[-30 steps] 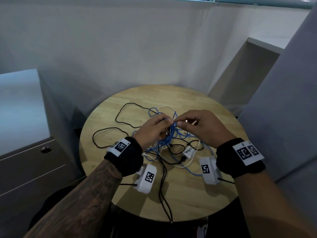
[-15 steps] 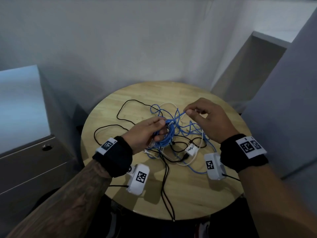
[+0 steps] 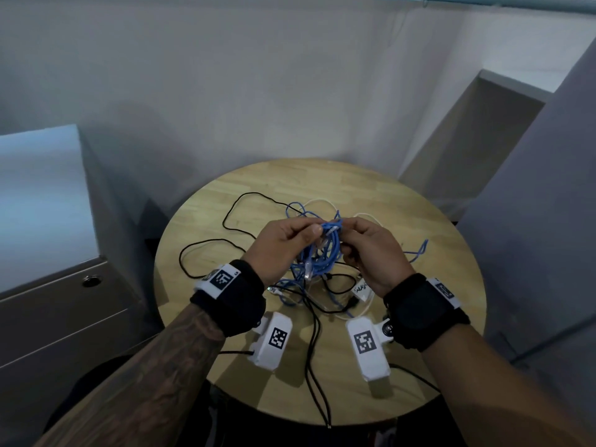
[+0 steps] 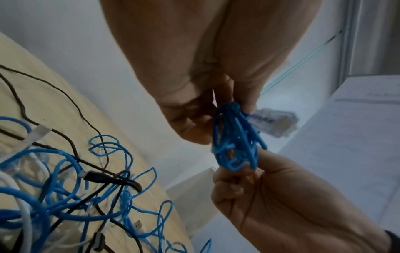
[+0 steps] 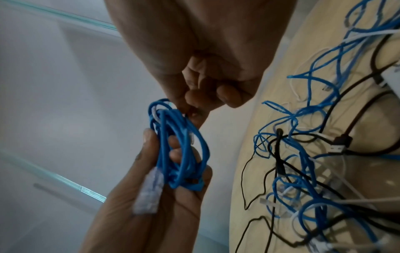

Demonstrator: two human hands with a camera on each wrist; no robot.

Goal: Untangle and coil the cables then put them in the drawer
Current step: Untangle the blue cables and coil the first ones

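A blue network cable [image 3: 325, 250] is partly wound into a small coil, held above the round wooden table [image 3: 419, 221]. My left hand [image 3: 317, 232] grips the coil [image 5: 179, 145] with fingers through its loops, and a clear plug [image 5: 149, 193] lies against the palm. My right hand [image 3: 346, 230] pinches the coil's top [image 4: 236, 140] beside the clear plug [image 4: 272, 121]. Blue strands trail down into a tangle [image 3: 319, 285] of blue, black and white cables on the table. The grey drawer cabinet [image 3: 64, 311] at the left has its drawers shut.
A long black cable [image 3: 232, 221] loops over the table's left half, and another black cable [image 3: 317, 382] hangs over the near edge. A loose blue end [image 3: 419, 250] lies at the right. Grey walls and a partition [image 3: 532, 221] stand close around.
My right hand, stretched out to the right with a blue strand half a second ago, has come back to my left hand and laid it on the coil. The coil is thicker.
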